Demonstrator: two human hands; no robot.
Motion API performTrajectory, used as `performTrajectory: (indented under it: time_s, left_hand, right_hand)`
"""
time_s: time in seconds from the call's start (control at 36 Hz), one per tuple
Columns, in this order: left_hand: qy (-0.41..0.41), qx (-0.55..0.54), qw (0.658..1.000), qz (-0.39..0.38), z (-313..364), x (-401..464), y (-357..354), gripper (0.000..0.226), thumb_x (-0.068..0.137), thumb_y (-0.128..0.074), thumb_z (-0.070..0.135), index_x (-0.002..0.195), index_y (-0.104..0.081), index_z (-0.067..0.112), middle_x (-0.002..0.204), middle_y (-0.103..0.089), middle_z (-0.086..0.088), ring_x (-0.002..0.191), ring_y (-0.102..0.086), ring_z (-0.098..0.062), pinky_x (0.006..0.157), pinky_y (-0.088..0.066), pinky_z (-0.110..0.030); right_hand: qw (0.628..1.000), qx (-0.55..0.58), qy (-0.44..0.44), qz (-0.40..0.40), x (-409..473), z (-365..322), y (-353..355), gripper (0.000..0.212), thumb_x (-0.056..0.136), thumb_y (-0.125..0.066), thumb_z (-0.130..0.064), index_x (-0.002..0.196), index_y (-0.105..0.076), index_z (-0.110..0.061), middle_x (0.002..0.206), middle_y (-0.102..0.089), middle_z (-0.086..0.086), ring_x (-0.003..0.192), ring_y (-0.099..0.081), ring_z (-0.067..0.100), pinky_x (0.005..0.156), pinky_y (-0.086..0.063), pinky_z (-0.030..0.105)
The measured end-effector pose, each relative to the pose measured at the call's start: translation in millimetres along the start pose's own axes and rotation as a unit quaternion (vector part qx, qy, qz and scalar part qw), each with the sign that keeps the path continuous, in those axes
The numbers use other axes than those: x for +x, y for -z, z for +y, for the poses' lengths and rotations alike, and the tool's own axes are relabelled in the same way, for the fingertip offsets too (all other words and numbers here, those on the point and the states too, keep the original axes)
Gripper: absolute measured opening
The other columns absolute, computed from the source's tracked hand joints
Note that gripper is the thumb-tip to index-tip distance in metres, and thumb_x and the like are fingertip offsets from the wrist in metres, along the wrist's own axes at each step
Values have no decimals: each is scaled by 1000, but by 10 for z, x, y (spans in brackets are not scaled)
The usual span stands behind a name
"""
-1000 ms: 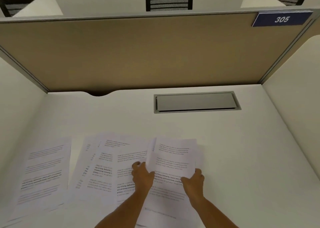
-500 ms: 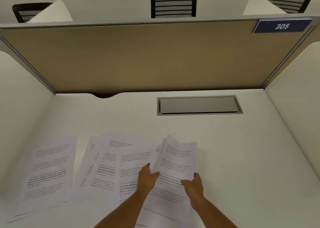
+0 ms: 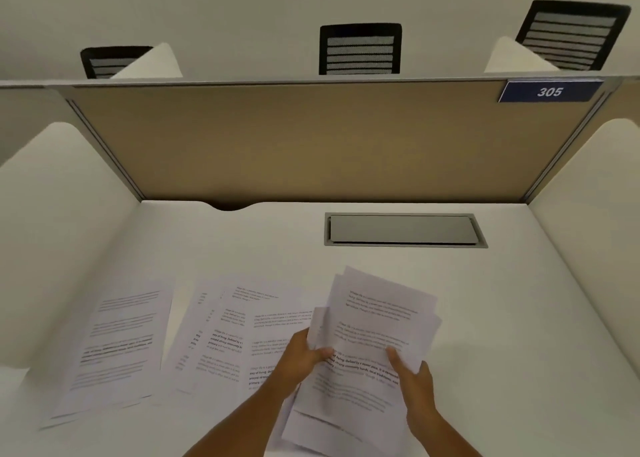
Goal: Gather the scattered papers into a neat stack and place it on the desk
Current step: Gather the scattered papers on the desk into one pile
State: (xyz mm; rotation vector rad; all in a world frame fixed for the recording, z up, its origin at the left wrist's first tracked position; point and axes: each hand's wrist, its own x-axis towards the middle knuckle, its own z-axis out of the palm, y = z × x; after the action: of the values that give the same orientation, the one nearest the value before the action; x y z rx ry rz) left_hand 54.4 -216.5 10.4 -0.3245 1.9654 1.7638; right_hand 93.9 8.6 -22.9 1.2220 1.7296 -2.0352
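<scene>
A loose bundle of printed papers (image 3: 377,321) is raised off the white desk (image 3: 485,318), tilted to the right. My left hand (image 3: 299,356) grips its left edge. My right hand (image 3: 414,384) holds its lower right side, thumb on top. Several overlapping sheets (image 3: 225,332) still lie fanned on the desk left of my hands. A further small pile of sheets (image 3: 117,345) lies at the far left, near the side panel.
A grey cable hatch (image 3: 403,229) is set into the desk behind the papers. A tan partition (image 3: 311,144) with a blue "305" sign (image 3: 550,91) closes the back; white side panels flank the desk. Black chair backs (image 3: 360,49) show beyond.
Both hands have lifted the bundle of papers off the desk and turned it to the right. The view has tilted upward. The sheets on the left have not moved.
</scene>
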Motion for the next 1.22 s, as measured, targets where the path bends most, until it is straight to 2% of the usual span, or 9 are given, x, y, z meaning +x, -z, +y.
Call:
performTrajectory:
  time_s: [0.08,0.28,0.39,0.47,0.64,0.81,1.0,1.11,1.22]
  left_hand:
    - [-5,-19,1000,-24,20,-68,1,46,82,-76,10,126,-63,6,120,-72,-9,108,-70,-24,97,-56,-46]
    - [-7,-22,999,-23,31,-167,22,42,79,-80,17,119,-67,11,112,-76,-5,99,-74,-22,86,-61,-41]
    - [-6,-1,1000,-31,-3,-185,-60,42,77,-82,17,116,-69,8,108,-77,-5,95,-75,-24,80,-63,-39]
    - [8,97,995,-9,-73,-146,-177,43,78,-81,15,118,-68,8,115,-74,-8,102,-72,-24,91,-59,-42]
    - [44,230,972,14,-218,-123,-306,50,80,-77,24,127,-61,16,125,-68,-1,113,-66,-18,96,-56,-35]
    - [62,226,971,45,-378,-92,-254,50,79,-75,25,127,-61,16,123,-69,0,109,-67,-17,95,-57,-36]
    - [59,160,981,93,-440,34,-128,39,85,-72,11,123,-66,8,117,-72,-6,101,-70,-17,91,-58,-33]
    - [62,192,973,110,-435,133,-135,46,90,-67,12,133,-55,4,132,-62,-9,116,-63,-22,97,-49,-23]
    - [64,255,957,122,-437,213,-181,49,91,-65,19,136,-51,6,142,-49,-10,128,-50,-25,109,-45,-37]
  right_hand:
    - [998,48,-8,-30,-53,-24,97,64,56,-92,-41,112,-66,-23,98,-79,4,84,-77,27,63,-61,34]
    - [990,84,-13,-109,-136,50,391,63,60,-91,-19,117,-67,-11,105,-79,7,93,-77,29,72,-62,40]
    - [996,46,-18,-75,-182,140,497,61,61,-91,-11,116,-67,-6,96,-80,9,86,-76,32,72,-62,42]
    - [1000,0,-13,-15,-217,199,500,64,73,-87,-4,130,-59,-2,118,-70,18,97,-66,31,94,-53,44]
    - [999,-43,-6,16,-288,254,455,59,79,-80,4,133,-56,8,131,-62,27,118,-59,39,94,-43,38]
    - [998,-63,-19,-3,-223,222,324,49,81,-77,6,127,-61,7,107,-68,21,83,-62,26,90,-48,39]
    - [996,-92,-1,6,-84,176,-4,43,86,-72,1,128,-63,-1,116,-71,19,102,-67,35,102,-50,52]
    - [990,-130,28,40,-69,134,-192,35,88,-70,-4,122,-64,-5,111,-71,14,91,-63,27,90,-51,34]
    - [984,-161,49,56,-24,141,-321,17,86,-66,2,102,-68,-4,87,-72,5,71,-64,16,66,-51,26]
